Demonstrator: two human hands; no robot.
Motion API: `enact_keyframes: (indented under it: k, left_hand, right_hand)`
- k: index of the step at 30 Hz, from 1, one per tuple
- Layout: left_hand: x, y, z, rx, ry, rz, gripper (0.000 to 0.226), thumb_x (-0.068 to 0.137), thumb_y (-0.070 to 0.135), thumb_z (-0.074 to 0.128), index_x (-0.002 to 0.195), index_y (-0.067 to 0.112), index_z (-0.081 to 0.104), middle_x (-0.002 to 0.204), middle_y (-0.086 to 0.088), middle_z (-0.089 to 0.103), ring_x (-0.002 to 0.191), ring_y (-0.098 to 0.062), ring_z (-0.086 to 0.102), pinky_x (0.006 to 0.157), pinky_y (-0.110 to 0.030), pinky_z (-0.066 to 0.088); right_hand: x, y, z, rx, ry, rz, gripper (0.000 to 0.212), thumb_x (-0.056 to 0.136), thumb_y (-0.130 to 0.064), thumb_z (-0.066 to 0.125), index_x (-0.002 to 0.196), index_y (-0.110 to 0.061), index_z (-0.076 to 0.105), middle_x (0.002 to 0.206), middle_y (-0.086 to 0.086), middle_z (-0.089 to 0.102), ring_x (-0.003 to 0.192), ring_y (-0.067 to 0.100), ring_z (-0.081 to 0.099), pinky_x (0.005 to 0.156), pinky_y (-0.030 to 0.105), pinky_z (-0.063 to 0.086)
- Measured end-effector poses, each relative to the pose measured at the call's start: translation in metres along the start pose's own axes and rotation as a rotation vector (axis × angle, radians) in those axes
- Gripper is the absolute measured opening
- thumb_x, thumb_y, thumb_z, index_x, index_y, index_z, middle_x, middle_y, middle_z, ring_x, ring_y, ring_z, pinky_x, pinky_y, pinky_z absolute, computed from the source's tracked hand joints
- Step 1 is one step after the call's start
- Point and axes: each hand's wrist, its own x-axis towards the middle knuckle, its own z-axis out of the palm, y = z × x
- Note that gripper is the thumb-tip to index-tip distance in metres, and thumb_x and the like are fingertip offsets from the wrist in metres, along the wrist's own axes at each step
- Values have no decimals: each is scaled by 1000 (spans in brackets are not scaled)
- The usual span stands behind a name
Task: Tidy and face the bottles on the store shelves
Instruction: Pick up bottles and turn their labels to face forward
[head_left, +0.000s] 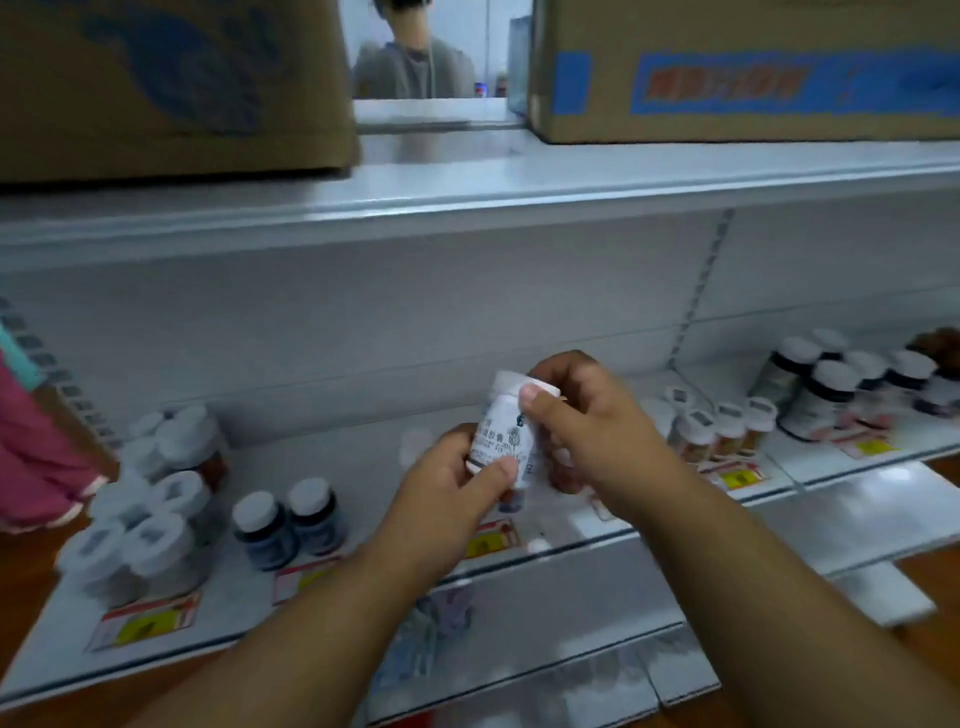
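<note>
Both my hands hold a small white bottle (503, 435) with a white cap and dark print on its label, lifted above the middle of the white shelf (363, 483). My left hand (451, 483) grips its lower part, thumb across the front. My right hand (582, 421) wraps the upper part, thumb on the neck just under the cap. Two dark bottles with white caps (288, 522) stand left of my hands. A cluster of white-capped bottles (150, 499) fills the shelf's left end.
Small amber bottles (719, 423) and larger dark bottles (831, 384) stand on the shelf to the right. Yellow price tags (150, 623) line the front edge. Two cardboard boxes (171, 83) sit on the shelf above. A person (415, 57) stands beyond the gap. A lower shelf shows below.
</note>
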Motion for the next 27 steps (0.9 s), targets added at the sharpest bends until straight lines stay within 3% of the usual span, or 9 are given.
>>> enact_keyframes:
  k: [4,8,12,19,21,23,25,27]
  left_hand:
    - [19,16,122,24,-46,60,34,77,39,73,107,31,58,96,14,71,86,-4,67,75,-24,53]
    - [33,42,236,86,-147,142,47,75,43,75,112,34,48,102,16,65,87,3,63,72,-22,51]
    - [54,63,336,106,-301,158,47,80,42,72,117,37,44,105,19,61,90,5,60,76,-29,53]
    - [116,80,493,112,-538,222,46,79,41,75,117,39,48,104,19,64,89,7,61,75,-23,51]
    - [130,89,546,112,-605,263,47,78,40,75,116,35,47,101,20,63,87,10,59,72,-15,48]
    - [138,103,599,103,-674,301,48,78,37,76,116,34,47,100,21,61,86,12,58,65,-5,41]
    - [143,118,653,83,-764,333,47,78,38,76,115,34,48,98,19,63,85,8,60,67,-10,45]
    - [144,128,705,63,-863,338,46,79,38,76,115,34,49,97,17,65,84,4,62,70,-20,50]
  right_hand:
    - [-31,19,-118,2,157,-4,9,92,-15,61,100,-11,59,85,8,65,67,12,64,56,28,53]
    - [-62,30,-228,-116,291,12,12,90,-22,66,101,-21,60,95,2,69,86,20,67,75,39,58]
    - [-84,42,-328,-142,408,30,15,90,-21,66,104,-20,61,96,-1,68,87,14,67,76,35,58]
    - [-100,88,-480,-53,587,66,18,95,-16,60,112,-14,60,104,6,70,94,14,68,75,25,56]
    - [-112,95,-523,-80,688,82,17,95,-17,59,112,-18,61,102,2,69,88,9,67,71,21,53]
    - [-130,96,-565,-102,796,106,18,94,-20,61,111,-22,61,102,2,68,86,14,68,70,27,56]
    - [-149,95,-606,-105,901,113,20,93,-17,62,112,-19,61,102,7,69,89,20,69,72,32,59]
    - [-168,98,-644,-67,985,121,19,93,-12,61,112,-15,60,100,7,69,85,12,70,66,25,58]
